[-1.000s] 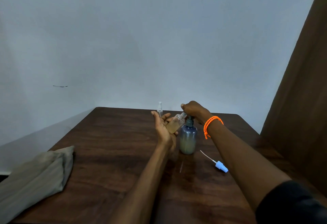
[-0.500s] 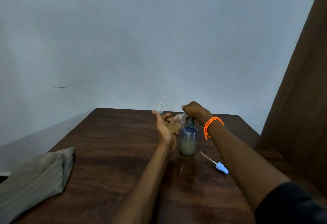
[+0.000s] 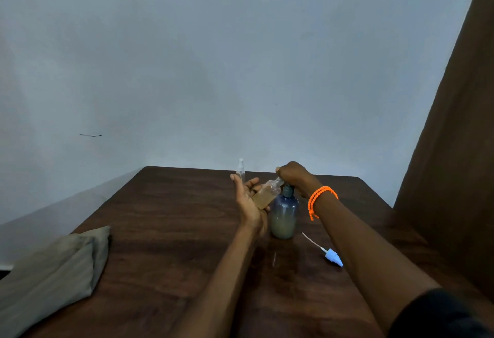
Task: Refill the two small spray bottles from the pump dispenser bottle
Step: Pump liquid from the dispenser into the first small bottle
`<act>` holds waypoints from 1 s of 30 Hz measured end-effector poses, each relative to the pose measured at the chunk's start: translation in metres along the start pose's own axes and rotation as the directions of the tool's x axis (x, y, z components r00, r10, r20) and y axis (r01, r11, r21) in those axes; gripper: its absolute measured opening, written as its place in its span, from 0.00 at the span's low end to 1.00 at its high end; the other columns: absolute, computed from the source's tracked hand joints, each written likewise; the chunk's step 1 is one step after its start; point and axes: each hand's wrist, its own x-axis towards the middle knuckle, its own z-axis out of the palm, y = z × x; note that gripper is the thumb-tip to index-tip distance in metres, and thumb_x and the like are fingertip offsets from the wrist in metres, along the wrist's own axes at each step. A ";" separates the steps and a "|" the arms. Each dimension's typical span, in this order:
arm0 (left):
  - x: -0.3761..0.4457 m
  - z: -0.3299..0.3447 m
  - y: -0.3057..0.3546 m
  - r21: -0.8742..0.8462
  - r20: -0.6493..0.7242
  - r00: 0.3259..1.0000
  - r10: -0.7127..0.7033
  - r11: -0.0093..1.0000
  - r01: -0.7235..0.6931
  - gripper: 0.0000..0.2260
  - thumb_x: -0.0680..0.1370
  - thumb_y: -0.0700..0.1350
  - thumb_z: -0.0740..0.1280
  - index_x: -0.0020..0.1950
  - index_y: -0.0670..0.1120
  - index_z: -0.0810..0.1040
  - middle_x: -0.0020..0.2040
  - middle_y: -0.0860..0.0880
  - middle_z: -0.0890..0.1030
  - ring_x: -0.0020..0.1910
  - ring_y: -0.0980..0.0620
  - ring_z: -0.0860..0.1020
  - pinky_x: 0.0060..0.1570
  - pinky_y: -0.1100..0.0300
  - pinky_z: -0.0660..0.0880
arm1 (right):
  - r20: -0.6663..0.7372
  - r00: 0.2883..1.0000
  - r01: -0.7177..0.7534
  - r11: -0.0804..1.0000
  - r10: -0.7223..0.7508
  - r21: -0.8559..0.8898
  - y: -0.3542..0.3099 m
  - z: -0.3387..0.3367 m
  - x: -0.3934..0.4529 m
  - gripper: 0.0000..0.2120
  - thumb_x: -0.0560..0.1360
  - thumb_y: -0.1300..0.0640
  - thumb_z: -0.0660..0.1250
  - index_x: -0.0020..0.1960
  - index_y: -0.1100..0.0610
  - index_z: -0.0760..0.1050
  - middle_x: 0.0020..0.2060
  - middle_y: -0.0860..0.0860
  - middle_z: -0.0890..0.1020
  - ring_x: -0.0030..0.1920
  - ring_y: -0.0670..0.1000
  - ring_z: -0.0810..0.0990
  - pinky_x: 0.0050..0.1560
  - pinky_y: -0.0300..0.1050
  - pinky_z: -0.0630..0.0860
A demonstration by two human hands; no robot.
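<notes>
A blue-grey pump dispenser bottle (image 3: 284, 214) stands mid-table, holding pale liquid. My right hand (image 3: 294, 177), with an orange bracelet at the wrist, is curled over its pump head and hides the nozzle. My left hand (image 3: 247, 198) holds a small clear spray bottle (image 3: 267, 192) tilted, uncapped, its neck up against the pump under my right hand. Yellowish liquid fills its lower part. A second small clear spray bottle (image 3: 240, 169) stands capped behind my left hand near the table's far edge. A light blue spray cap with its dip tube (image 3: 332, 257) lies on the table right of the dispenser.
The dark wooden table (image 3: 165, 220) meets a white wall at the back. A folded grey-green cloth (image 3: 50, 273) lies on the near left corner. A brown curtain (image 3: 454, 150) hangs along the right side.
Both hands and bottles keep their places; only the view shifts slightly.
</notes>
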 end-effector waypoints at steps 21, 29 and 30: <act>0.002 0.003 -0.001 -0.015 0.011 1.000 0.005 1.000 -0.005 0.40 0.71 0.76 0.53 0.59 0.41 0.75 0.43 0.45 0.79 0.33 0.51 0.76 0.28 0.59 0.62 | -0.024 0.999 -0.024 0.996 0.026 0.082 0.001 -0.002 0.008 0.15 0.80 0.55 0.61 0.36 0.59 0.69 0.36 0.56 0.75 0.36 0.54 0.74 0.37 0.44 0.70; 0.000 0.002 -0.002 -0.010 -0.013 1.000 -0.012 1.000 0.012 0.35 0.79 0.73 0.50 0.57 0.42 0.76 0.41 0.46 0.81 0.32 0.51 0.77 0.27 0.60 0.62 | -0.040 0.999 -0.012 1.000 0.012 0.006 0.002 -0.006 0.003 0.17 0.80 0.60 0.61 0.33 0.58 0.64 0.31 0.53 0.69 0.42 0.57 0.69 0.37 0.44 0.65; -0.001 0.003 0.000 -0.014 -0.004 1.000 -0.014 1.000 0.014 0.35 0.79 0.73 0.50 0.57 0.42 0.76 0.41 0.46 0.81 0.32 0.51 0.77 0.27 0.60 0.62 | -0.043 0.999 -0.010 1.000 0.010 -0.005 -0.001 -0.008 0.003 0.17 0.80 0.60 0.60 0.32 0.59 0.64 0.31 0.54 0.68 0.43 0.57 0.69 0.36 0.44 0.65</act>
